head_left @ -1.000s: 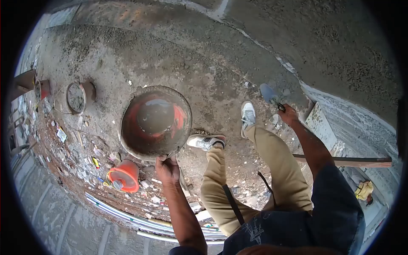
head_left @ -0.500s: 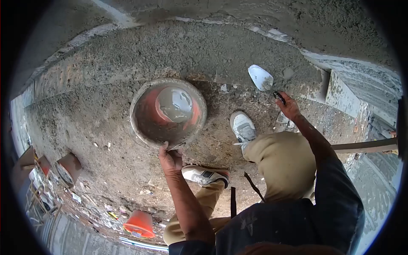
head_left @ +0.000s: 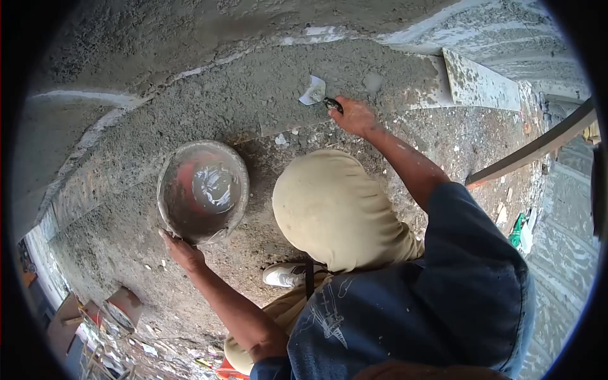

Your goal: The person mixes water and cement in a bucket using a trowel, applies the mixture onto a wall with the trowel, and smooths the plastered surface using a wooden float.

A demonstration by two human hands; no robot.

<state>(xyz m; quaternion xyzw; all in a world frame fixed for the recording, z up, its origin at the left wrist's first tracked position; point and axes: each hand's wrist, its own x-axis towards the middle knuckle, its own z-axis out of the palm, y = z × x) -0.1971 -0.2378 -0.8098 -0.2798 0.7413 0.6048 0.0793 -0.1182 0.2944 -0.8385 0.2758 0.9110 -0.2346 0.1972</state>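
My left hand point(head_left: 183, 253) grips the near rim of a round, mortar-smeared bucket point(head_left: 238, 218), its fingers partly hidden under the edge. Wet grey mix with a shiny surface lies inside, and reddish patches show on the inner wall. My right hand point(head_left: 354, 118) is closed round the black handle of a trowel point(head_left: 313, 91). The trowel's pale blade is over the grey mortar strip point(head_left: 253, 79) along the foot of the wall.
A mortar-spotted board point(head_left: 481, 82) leans at the upper right. A long curved bar point(head_left: 535, 142) runs along the right side. More buckets point(head_left: 126, 305) stand at the lower left, near scattered debris. An orange bucket point(head_left: 231, 370) shows at the bottom edge. My bent knee is in the middle.
The view has turned and come closer to the wall. My knee is bent further and more forward. The trowel has moved left over the mortar strip, and the held bucket sits farther left in view.
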